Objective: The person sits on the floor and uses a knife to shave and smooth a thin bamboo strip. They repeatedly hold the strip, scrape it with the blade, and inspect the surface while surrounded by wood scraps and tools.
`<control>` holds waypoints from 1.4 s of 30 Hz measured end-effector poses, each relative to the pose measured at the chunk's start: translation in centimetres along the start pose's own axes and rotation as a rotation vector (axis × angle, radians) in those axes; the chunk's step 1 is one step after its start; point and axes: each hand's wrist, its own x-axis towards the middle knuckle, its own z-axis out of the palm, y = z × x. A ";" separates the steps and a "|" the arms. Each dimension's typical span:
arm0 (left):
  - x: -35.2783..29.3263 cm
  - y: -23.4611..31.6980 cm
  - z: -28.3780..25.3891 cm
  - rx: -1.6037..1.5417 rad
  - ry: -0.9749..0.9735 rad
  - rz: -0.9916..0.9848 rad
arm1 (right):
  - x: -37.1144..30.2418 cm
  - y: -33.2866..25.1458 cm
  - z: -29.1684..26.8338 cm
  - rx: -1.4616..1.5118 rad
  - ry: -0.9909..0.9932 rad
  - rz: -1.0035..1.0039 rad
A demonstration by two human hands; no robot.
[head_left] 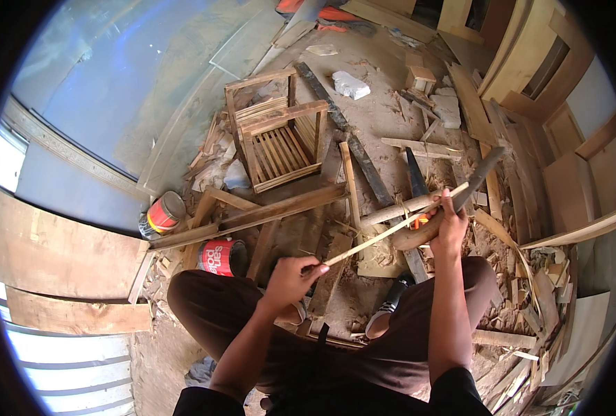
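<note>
Left hand [293, 279] pinches a pale wooden strip [377, 236].

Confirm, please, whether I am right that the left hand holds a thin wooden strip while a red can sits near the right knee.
Not quite: the head view shows the red can near the left knee, not the right. The left hand does hold the thin wooden strip.

the thin strip [370, 241] is pale, matt wood; the thick curved piece [413, 238] looks like smoother brown wood. the slatted frame [280, 149] is bare, unvarnished timber. two tins [166, 211] [223, 257] look like painted metal, slightly glossy. the trousers [214, 298] are matt brown cloth. the white block [350, 84] looks rough and chalky, the blue-grey sheet [100, 90] smooth and shiny.
</note>
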 end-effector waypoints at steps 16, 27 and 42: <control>6.9 -2.9 -21.7 0.163 0.449 -0.008 | 7.9 -0.5 7.5 0.048 -0.244 0.274; 20.2 -9.7 -18.4 -0.626 0.647 -0.018 | 27.5 11.5 15.1 0.301 -0.135 0.436; 24.1 -11.9 -17.3 0.057 0.789 0.111 | 33.6 20.7 16.1 0.364 -0.076 0.487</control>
